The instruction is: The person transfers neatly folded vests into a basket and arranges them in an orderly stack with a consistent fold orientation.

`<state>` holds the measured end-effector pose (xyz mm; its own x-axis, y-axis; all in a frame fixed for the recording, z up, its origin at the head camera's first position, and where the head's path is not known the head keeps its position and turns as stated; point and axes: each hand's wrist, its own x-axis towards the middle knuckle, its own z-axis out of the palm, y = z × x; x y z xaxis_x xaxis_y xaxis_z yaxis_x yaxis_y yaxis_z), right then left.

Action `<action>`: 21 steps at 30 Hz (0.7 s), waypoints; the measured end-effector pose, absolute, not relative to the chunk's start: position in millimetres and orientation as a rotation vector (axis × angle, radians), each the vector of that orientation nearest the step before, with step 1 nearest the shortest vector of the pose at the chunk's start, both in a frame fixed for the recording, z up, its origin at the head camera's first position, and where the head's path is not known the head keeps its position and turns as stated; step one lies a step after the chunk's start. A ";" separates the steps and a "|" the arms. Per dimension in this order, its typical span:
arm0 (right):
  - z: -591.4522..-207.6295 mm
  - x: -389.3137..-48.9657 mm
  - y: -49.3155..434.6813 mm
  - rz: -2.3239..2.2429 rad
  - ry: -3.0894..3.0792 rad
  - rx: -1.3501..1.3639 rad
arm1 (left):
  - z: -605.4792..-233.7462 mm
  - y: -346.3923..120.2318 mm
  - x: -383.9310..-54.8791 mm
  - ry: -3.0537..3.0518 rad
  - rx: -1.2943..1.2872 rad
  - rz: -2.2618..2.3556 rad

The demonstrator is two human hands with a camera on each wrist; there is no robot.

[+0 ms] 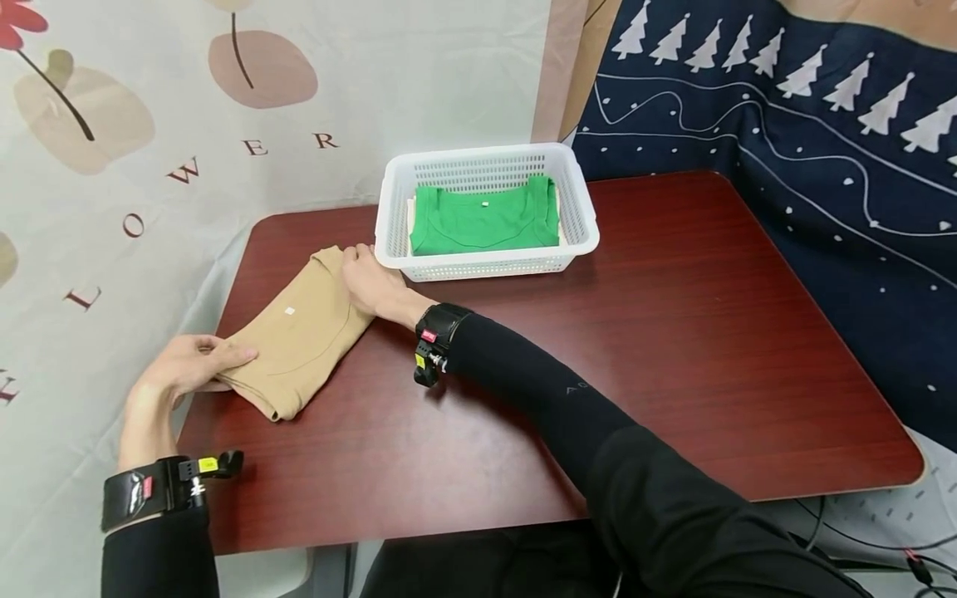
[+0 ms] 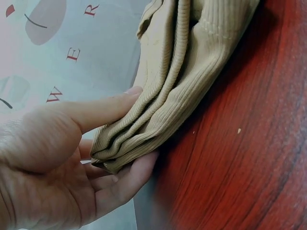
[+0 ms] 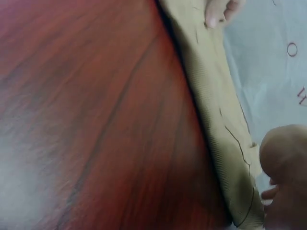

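Observation:
A tan folded shirt [image 1: 295, 332] with a small white label lies slantwise at the left of the table. My left hand [image 1: 187, 364] pinches its near end, the thumb on top and the fingers underneath. In the left wrist view, several ribbed layers of the shirt [image 2: 163, 91] show between thumb and fingers of the left hand [image 2: 57, 158]. At the far end, beside the basket, my right hand [image 1: 374, 282] grips the shirt's other edge. The right wrist view shows the long side of the shirt [image 3: 211, 105] running between both hands, with part of the right hand [image 3: 288, 167] at the edge.
A white perforated basket [image 1: 486, 267] stands at the back of the dark red table [image 1: 673, 349]. Inside it lies a folded green shirt [image 1: 486, 220] over lighter cloth. A printed pale curtain [image 1: 314, 183] hangs at the left, a navy tree-patterned cloth [image 1: 822, 208] at the right.

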<state>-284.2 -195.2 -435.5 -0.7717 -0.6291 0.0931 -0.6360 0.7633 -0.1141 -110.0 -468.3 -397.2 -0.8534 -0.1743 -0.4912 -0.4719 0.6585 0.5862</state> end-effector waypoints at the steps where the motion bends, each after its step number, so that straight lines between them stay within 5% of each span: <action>1: -435.6 -285.5 -196.6 0.185 -2.952 1.005 | -398.2 -468.4 -110.6 2.487 -0.506 1.033; 21: -450.4 -293.7 -202.6 0.615 -3.341 0.648 | -403.0 -472.7 -113.2 2.497 -0.517 1.093</action>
